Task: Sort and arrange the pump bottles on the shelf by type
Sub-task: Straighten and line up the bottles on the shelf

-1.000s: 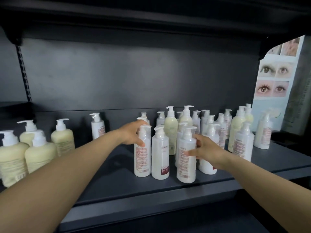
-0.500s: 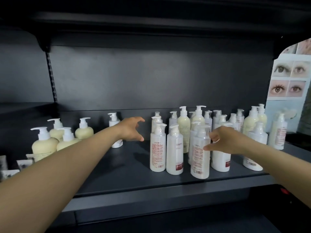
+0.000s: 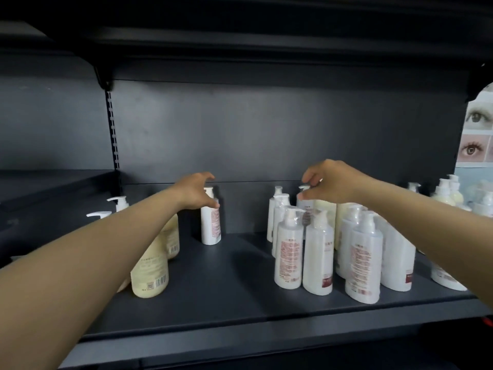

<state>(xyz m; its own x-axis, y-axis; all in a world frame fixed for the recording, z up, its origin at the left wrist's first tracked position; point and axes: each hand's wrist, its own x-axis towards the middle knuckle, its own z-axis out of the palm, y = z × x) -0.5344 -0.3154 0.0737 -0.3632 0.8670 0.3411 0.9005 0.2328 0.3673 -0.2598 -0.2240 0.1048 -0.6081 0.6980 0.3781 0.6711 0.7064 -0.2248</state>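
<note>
Left hand released, fingers spread around the pump of a lone white bottle at the shelf back; contact unclear. Right hand fingers curled at the pump of a back-row bottle in the white cluster, actual grasp unclear. Cream bottles stand left, under the left forearm. Eye poster far right.

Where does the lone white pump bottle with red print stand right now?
Head view: the lone white pump bottle stands left of centre at the shelf's back, just beyond the left hand, between cream bottles and the white cluster.
</note>
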